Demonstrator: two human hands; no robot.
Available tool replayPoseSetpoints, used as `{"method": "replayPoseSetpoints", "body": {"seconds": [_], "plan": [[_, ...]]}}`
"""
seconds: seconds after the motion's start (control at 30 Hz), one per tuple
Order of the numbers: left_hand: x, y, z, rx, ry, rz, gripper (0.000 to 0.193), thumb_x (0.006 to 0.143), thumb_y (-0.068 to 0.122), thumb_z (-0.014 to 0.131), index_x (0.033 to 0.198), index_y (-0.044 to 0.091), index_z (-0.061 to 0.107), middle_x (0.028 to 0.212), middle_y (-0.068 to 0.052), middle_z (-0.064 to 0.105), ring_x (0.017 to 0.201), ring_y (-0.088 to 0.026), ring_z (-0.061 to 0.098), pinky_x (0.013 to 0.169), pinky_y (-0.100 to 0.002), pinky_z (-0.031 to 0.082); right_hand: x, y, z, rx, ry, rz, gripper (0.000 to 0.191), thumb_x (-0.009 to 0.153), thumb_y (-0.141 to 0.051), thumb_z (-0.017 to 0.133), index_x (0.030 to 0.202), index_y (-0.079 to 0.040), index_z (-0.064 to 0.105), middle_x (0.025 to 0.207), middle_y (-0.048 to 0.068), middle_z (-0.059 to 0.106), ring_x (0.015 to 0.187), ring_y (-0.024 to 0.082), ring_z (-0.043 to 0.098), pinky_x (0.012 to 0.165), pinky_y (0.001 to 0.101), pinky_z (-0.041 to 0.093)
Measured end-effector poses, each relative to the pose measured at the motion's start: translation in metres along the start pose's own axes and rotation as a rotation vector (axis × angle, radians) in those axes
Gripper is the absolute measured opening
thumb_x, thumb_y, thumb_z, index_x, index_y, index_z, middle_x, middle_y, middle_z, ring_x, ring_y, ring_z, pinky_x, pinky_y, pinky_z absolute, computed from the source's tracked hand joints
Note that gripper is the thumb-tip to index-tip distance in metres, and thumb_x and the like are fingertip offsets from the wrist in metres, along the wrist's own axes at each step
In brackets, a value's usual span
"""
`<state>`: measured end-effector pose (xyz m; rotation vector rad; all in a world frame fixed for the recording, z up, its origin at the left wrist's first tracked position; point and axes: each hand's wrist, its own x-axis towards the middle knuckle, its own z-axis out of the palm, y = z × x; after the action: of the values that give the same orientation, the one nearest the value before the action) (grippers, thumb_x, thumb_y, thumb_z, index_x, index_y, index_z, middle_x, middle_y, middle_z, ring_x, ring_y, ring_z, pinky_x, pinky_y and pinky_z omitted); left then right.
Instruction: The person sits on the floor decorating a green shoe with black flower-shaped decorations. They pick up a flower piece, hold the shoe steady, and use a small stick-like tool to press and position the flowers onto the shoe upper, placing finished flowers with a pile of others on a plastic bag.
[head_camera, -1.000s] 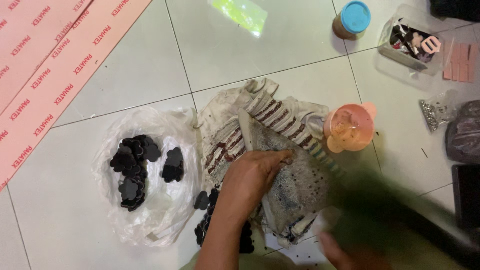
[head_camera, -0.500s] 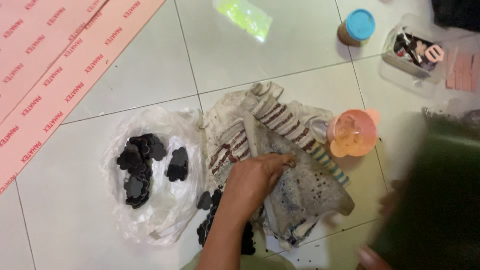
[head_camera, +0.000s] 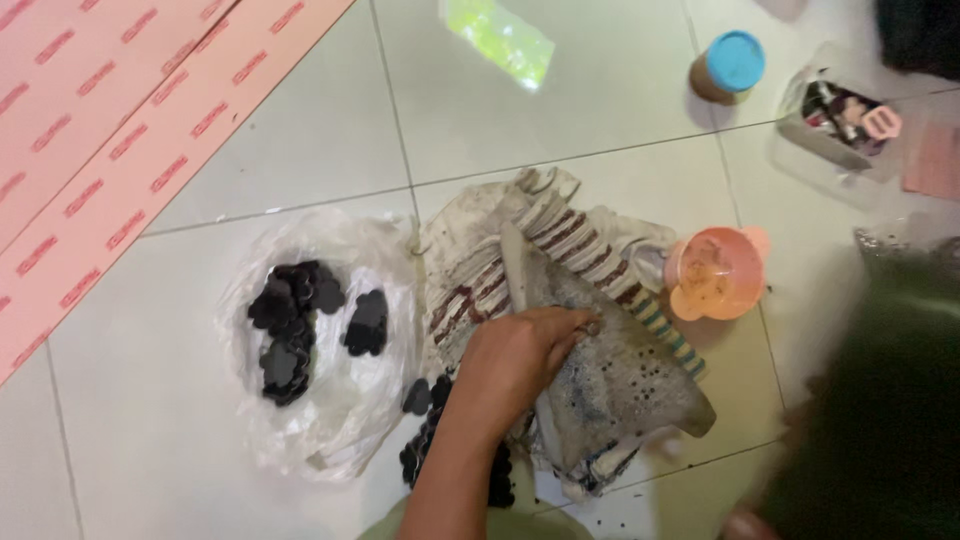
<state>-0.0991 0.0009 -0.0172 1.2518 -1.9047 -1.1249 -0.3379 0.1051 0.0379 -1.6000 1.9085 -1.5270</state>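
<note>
**A:** What has my left hand (head_camera: 520, 355) got?

**B:** Its fingers are curled down onto the stained striped cloth (head_camera: 590, 330) spread on the tiled floor (head_camera: 300, 160), pinching a grey fold near the middle. They look closed on the fabric, though the fingertips are partly tucked under.

**A:** And my right?

**B:** Only a dark blur at the lower right edge. I cannot tell whether it is open or holding anything.

**A:** Where are the black pieces?

**B:** A heap of dark flower-shaped cutouts (head_camera: 295, 320) lies on the clear plastic bag (head_camera: 330, 420) just left of the cloth, and more sit under my wrist by the cloth's edge.

**A:** Advice for the grip?

**B:** I'd judge it best to lift the fold slowly and keep it level, since loose dark specks lie on it and the orange bowl (head_camera: 715, 272) sits touching the cloth's right side.
</note>
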Motion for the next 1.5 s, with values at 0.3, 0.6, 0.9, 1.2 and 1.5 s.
{"method": "replayPoseSetpoints", "body": {"seconds": [0.3, 0.6, 0.9, 1.2, 1.5], "plan": [[0.005, -0.005, 0.003, 0.188, -0.149, -0.134, 0.014, 0.093, 0.021, 0.073, 0.103, 0.012, 0.075, 0.103, -0.009, 0.075, 0.095, -0.032, 0.071, 0.078, -0.043, 0.056, -0.018, -0.02, 0.036, -0.158, -0.522, 0.372, 0.097, 0.066, -0.018, 0.087, 0.148, 0.002, 0.039, 0.128, 0.019, 0.065, 0.117, 0.023, 0.066, 0.101, 0.0393, 0.051], [0.003, 0.0, -0.002, 0.076, -0.07, -0.08, 0.015, 0.09, 0.02, 0.068, 0.103, 0.015, 0.075, 0.101, -0.009, 0.075, 0.089, -0.034, 0.071, 0.073, -0.046, 0.055, -0.026, -0.014, 0.033, -0.059, -0.217, 0.038, 0.091, 0.068, -0.016, 0.085, 0.145, 0.003, 0.04, 0.127, 0.019, 0.065, 0.116, 0.022, 0.065, 0.1, 0.039, 0.05], [0.0, -0.002, -0.006, -0.067, -0.058, -0.056, 0.026, 0.09, 0.018, 0.068, 0.114, 0.018, 0.076, 0.109, -0.008, 0.076, 0.093, -0.033, 0.071, 0.076, -0.042, 0.056, -0.032, 0.005, 0.04, -0.299, -0.381, 0.406, 0.079, 0.072, -0.02, 0.083, 0.138, 0.002, 0.046, 0.123, 0.018, 0.065, 0.111, 0.025, 0.066, 0.098, 0.04, 0.051], [0.004, 0.009, -0.026, -0.409, -0.132, -0.209, 0.024, 0.094, 0.02, 0.068, 0.115, 0.013, 0.077, 0.109, -0.005, 0.079, 0.086, -0.019, 0.077, 0.077, -0.03, 0.059, -0.024, 0.006, 0.062, -0.657, -0.236, -0.228, 0.095, 0.068, -0.028, 0.085, 0.144, 0.009, 0.041, 0.138, 0.03, 0.051, 0.129, 0.043, 0.045, 0.107, 0.054, 0.033], [0.0, 0.011, -0.026, -0.734, -0.193, -0.085, 0.019, 0.097, 0.015, 0.07, 0.11, 0.004, 0.077, 0.121, -0.007, 0.079, 0.102, -0.01, 0.073, 0.088, -0.027, 0.059, -0.019, -0.022, 0.079, 0.069, -0.319, 0.412, 0.058, 0.083, 0.003, 0.075, 0.137, 0.003, 0.053, 0.115, 0.014, 0.072, 0.1, 0.014, 0.071, 0.084, 0.0257, 0.058]]}}
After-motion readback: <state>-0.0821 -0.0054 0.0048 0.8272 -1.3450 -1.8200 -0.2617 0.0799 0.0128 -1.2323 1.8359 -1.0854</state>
